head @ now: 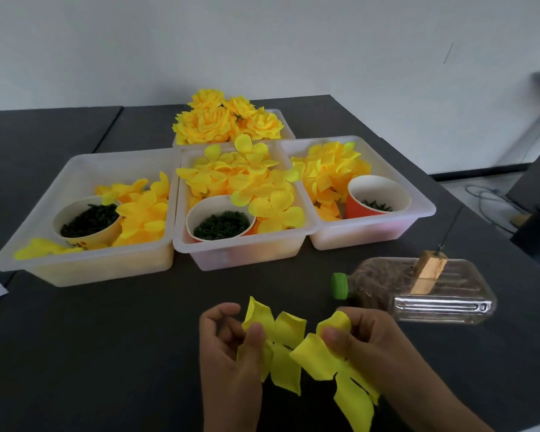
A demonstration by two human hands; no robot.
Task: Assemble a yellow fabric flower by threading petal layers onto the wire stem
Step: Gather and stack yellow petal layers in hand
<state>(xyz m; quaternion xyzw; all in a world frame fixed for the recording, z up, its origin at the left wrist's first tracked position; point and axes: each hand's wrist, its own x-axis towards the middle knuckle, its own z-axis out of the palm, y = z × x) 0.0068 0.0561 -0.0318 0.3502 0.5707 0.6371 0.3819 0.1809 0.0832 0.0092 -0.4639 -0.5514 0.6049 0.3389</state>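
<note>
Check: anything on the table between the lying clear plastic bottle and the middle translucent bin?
Nothing; head view shows bare dark tabletop between the clear plastic bottle with green cap and the middle translucent plastic bin.

Two yellow petal layers held above the dark table

The left petal layer [279, 344] and the right petal layer [334, 366] overlapped at centre, petals splayed.

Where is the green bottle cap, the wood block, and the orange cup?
green bottle cap [339, 285], head view, on its side.
wood block [428, 270], head view, on its front face.
orange cup [357, 207], head view, on its outer wall.
</note>
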